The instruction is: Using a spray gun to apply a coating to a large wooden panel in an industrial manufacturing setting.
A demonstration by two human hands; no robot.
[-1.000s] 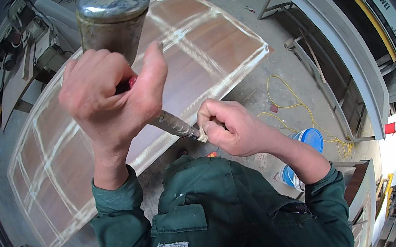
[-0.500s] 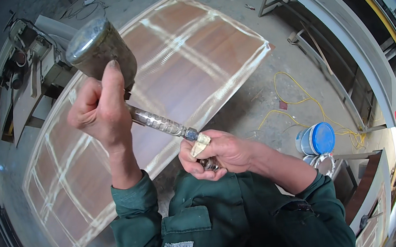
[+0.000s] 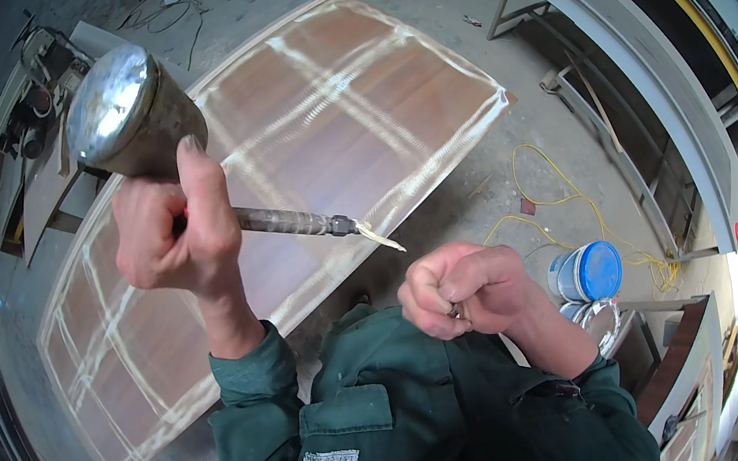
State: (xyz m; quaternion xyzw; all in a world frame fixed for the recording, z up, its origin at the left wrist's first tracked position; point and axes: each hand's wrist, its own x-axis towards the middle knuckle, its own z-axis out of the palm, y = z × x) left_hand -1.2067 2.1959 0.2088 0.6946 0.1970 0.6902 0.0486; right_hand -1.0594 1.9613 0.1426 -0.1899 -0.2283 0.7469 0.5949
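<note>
A metal cup (image 3: 115, 105) tops the spray gun (image 3: 289, 221) that my left hand (image 3: 172, 224) grips, fingers curled round and thumb against the cup's side. The gun's long ribbed metal handle points right. From the nut at its end hangs a thin cream strip (image 3: 379, 237), which looks like tape. My right hand (image 3: 465, 288) is closed just right of the strip's tip, apart from it. A small metal fitting (image 3: 452, 311) glints between its curled fingers, mostly hidden.
Below the gun lies a large brown panel (image 3: 302, 146) with pale grid lines. A long grey bench (image 3: 633, 37) curves along the right. A blue-lidded bucket (image 3: 600, 270) stands near a yellow hose (image 3: 574, 194) on the floor. Machinery (image 3: 44, 96) sits at the far left.
My right hand has come off the handle's end and moved right and slightly down. The cream strip now hangs loose there. My left hand has shifted left with the spray gun.
</note>
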